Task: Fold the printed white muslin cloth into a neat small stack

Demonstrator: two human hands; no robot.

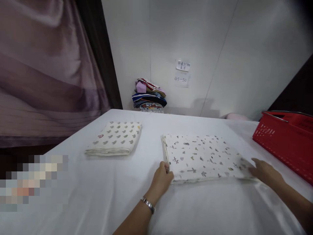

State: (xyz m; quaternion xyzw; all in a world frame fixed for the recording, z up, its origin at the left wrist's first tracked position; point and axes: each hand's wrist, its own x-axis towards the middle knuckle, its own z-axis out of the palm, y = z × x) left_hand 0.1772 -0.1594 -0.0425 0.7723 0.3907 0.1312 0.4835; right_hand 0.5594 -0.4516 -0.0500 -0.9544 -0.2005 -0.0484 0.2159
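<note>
A folded white cloth with small printed plants and shapes lies flat on the white-covered table in front of me. My left hand pinches its near left corner, fingers closed on the fabric edge. At the cloth's right end, my right hand has its fingers apart, touching or just beside the edge; it is slightly blurred. Farther left rests a second folded cloth, white with rows of grey-green mushroom-like prints. Neither hand touches that one.
A red plastic basket with a metal handle stands at the right table edge. Behind the table is a stack of folded fabrics against the wall. Paper notes hang above. A mauve curtain hangs at left, above a pixelated patch.
</note>
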